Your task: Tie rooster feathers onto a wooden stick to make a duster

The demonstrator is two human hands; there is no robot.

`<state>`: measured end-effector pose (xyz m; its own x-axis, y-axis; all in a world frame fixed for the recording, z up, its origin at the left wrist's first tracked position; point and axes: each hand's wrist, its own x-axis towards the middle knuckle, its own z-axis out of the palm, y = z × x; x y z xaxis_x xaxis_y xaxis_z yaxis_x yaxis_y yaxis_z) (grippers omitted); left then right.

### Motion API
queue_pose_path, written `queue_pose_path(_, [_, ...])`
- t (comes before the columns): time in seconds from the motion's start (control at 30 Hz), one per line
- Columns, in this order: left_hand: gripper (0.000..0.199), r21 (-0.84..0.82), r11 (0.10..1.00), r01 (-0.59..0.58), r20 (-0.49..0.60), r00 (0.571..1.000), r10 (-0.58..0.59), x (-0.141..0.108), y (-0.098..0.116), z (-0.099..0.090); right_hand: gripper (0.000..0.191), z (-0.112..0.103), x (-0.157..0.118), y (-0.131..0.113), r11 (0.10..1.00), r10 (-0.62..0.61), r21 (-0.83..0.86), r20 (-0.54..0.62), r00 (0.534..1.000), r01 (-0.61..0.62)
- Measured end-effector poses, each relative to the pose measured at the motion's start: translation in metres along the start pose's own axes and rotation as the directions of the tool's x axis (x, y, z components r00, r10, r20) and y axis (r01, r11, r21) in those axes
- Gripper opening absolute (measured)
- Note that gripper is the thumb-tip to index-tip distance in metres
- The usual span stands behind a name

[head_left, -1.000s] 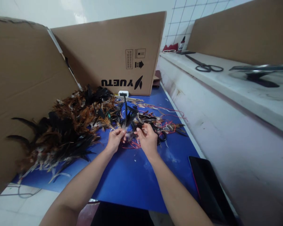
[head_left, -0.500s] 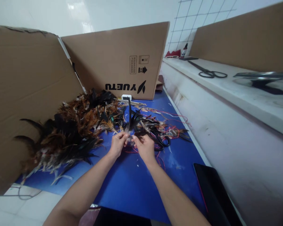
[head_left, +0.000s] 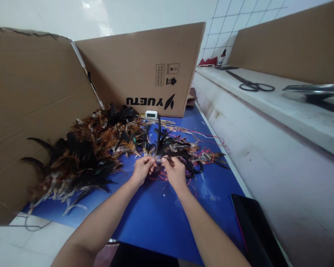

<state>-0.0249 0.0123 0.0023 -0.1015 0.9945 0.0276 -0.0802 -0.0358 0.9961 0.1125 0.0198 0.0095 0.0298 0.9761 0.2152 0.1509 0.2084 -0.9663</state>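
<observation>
A dark feather (head_left: 158, 135) stands upright with its fluffy base between my two hands. My left hand (head_left: 142, 168) is closed, thumb and fingers pinching the base from the left. From the right, my right hand (head_left: 175, 173) pinches at the same fluffy part. Behind and right of the hands lie loose dark feathers (head_left: 176, 144) and tangled red string (head_left: 207, 155). Black scissor handles (head_left: 197, 168) show beside my right hand. A large heap of brown and black feathers (head_left: 97, 139) spreads to the left.
Cardboard panels (head_left: 114, 66) stand behind and left of the blue table (head_left: 147, 222). A small white digital device (head_left: 151, 114) sits at the back. Near the right edge lies a black tablet-like object (head_left: 256, 226). Large scissors (head_left: 250, 83) rest on the white ledge (head_left: 281, 100).
The view has shifted slightly, so most things appear a little further right. Both hands still pinch at the feather's base, with small finger movements.
</observation>
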Motion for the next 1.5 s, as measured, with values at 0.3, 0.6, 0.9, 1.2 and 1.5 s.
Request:
queue_pose_path(0.3, [0.035, -0.097, 0.988, 0.118, 0.148, 0.984, -0.103, -0.0009, 0.0012, 0.0005, 0.024, -0.0048, 0.0026, 0.0020, 0.996, -0.075, -0.041, 0.006, 0.997, 0.076])
queue_pose_path(0.6, [0.034, -0.104, 0.987, 0.122, 0.193, 0.976, -0.101, 0.0007, 0.0002, -0.0028, 0.020, -0.0086, 0.0044, 0.0037, 0.970, -0.199, -0.139, 0.025, 0.980, 0.200])
queue_pose_path(0.9, [0.036, -0.023, 0.996, 0.084, 0.200, 0.977, -0.078, 0.0000, 0.0047, -0.0032, 0.022, -0.0098, 0.0043, -0.0011, 0.912, -0.288, -0.285, 0.073, 0.955, 0.296])
queue_pose_path(1.2, [0.036, -0.002, 0.999, 0.055, 0.203, 0.978, -0.053, -0.0005, 0.0058, -0.0017, 0.018, -0.0103, 0.0049, -0.0034, 0.928, -0.260, -0.252, 0.090, 0.961, 0.275])
queue_pose_path(1.5, [0.034, 0.066, 0.998, 0.021, 0.175, 0.984, -0.033, -0.0032, 0.0079, 0.0001, 0.014, -0.0106, 0.0056, -0.0039, 0.932, -0.245, -0.246, 0.114, 0.963, 0.267])
